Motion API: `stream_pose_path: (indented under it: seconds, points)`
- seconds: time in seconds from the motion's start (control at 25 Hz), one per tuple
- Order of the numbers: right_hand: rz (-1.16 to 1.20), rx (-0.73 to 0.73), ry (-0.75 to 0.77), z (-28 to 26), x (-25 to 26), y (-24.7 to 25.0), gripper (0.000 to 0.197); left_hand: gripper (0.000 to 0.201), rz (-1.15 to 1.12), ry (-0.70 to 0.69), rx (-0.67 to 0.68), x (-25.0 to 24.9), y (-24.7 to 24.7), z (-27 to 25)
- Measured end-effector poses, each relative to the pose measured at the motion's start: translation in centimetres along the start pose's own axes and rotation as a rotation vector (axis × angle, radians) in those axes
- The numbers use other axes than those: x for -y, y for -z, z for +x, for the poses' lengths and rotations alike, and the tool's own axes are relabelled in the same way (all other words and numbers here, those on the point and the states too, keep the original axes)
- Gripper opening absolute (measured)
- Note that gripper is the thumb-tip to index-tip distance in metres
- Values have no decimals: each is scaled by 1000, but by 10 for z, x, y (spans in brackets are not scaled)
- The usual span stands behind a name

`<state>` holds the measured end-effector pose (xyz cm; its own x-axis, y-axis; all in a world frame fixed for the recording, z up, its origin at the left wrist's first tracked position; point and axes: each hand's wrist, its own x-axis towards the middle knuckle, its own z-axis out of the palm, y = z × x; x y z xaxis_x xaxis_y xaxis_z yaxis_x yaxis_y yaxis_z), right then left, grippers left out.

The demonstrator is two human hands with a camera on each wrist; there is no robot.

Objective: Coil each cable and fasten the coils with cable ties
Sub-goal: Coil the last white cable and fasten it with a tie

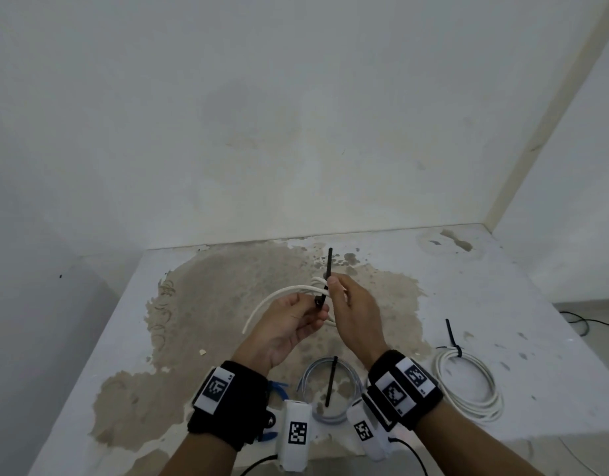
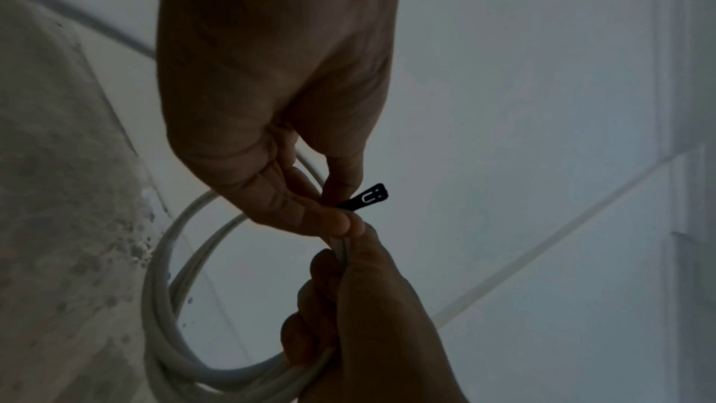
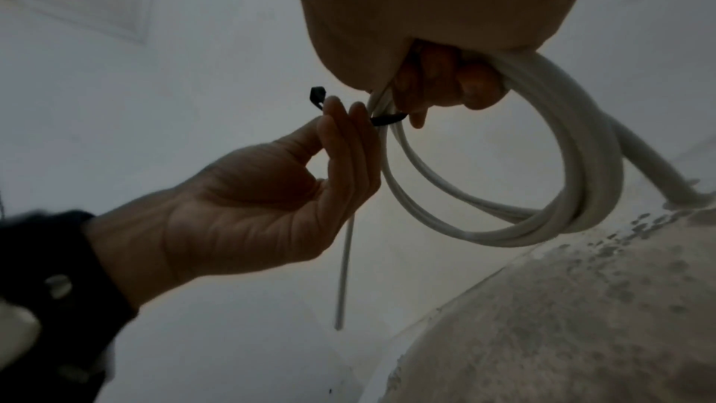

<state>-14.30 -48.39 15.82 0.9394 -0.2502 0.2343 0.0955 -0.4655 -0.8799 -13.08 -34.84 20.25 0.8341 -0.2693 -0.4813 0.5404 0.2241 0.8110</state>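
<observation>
Both hands hold a white cable coil (image 1: 316,286) in the air above the stained white table (image 1: 227,338). A black cable tie (image 1: 330,266) is looped round the bundle, its tail pointing up. My left hand (image 1: 313,309) pinches the tie's head end (image 2: 368,196) between thumb and fingertips. My right hand (image 1: 334,286) grips the bundled strands (image 3: 581,164) where the tie crosses them (image 3: 387,120). The cable's loose end (image 1: 261,307) arcs down to the left. The tail is not through the head.
A white coil (image 1: 467,386) with a black tie (image 1: 454,341) round it lies on the table at the right. A grey coil (image 1: 309,376) lies near my wrists with a loose black tie (image 1: 331,381) across it. The wall is close behind; the table's edge drops off at the right.
</observation>
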Motion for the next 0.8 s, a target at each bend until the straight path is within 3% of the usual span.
stream_pose_path:
  seconds: [0.12,0.24,0.4,0.52,0.8]
  points:
    - [36,-32,-31,0,1,-1,19,10,15,-34,-17,-1,-3,-3]
    - [80,-114,-66,0,3,-5,14,14,72,-153,-42,1,-5,-7]
    - [66,-167,-67,-2,1,-9,13,14,490,-441,-105,4,-4,-9]
    - [41,-192,-56,-6,6,-12,14,11,625,-610,-208,7,0,-5]
    - [115,-222,33,-7,16,-15,28,7,469,-772,-200,12,0,-3]
